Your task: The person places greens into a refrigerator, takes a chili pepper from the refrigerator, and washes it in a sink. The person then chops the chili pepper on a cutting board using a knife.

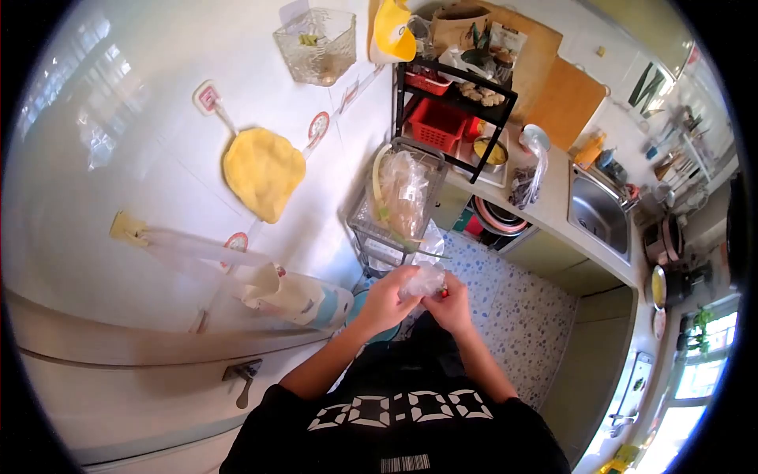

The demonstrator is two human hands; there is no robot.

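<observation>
In front of my chest, both hands are closed on a crumpled clear plastic bag [425, 281]. My left hand [384, 301] grips its left side. My right hand [451, 306] pinches the lower right side, where a small red spot shows beside the fingers; I cannot make out what it is. What the bag contains, if anything, cannot be seen. Just beyond my hands stands a wire basket rack [436, 170] with a large clear plastic bag [404, 186] and long green stalks in it.
A black shelf [505, 110] holds a red basket [437, 124] and food packages. Further right, a sink [598, 209] is set into the counter. A yellow cloth bag [264, 174] hangs on the left wall, above a door handle [245, 379]. Speckled flooring [513, 316] lies below.
</observation>
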